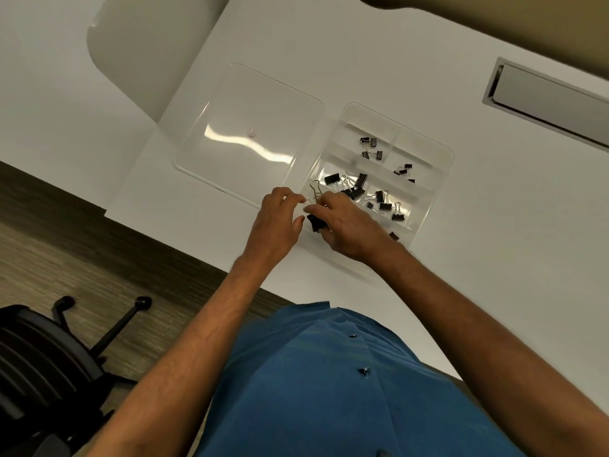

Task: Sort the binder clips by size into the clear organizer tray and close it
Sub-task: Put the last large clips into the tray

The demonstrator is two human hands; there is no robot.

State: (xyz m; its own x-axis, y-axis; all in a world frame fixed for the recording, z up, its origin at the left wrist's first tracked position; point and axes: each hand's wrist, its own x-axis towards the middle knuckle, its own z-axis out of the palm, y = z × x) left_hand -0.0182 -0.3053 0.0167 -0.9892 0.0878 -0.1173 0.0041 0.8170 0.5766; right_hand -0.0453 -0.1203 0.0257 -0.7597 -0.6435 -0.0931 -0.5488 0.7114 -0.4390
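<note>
A clear organizer tray [441,159] with several compartments lies on the white table, black binder clips spread across them. Its clear lid [247,103] lies flat to the tray's left. My right hand [346,225] is closed around a large black binder clip [314,222] at the tray's near-left corner, the clip's wire handle sticking up. My left hand [276,222] touches the same clip, its fingertips pinching near the wire handle. Two small clips [370,146] sit in a far compartment, tiny ones [403,169] to their right, medium ones [385,202] nearer.
The white table [494,242] has its near edge running diagonally under my forearms. A grey recessed cable hatch [543,94] sits at the far right. A black office chair [49,357] stands on the wood floor at lower left. A pale chair back [141,44] rises beyond the lid.
</note>
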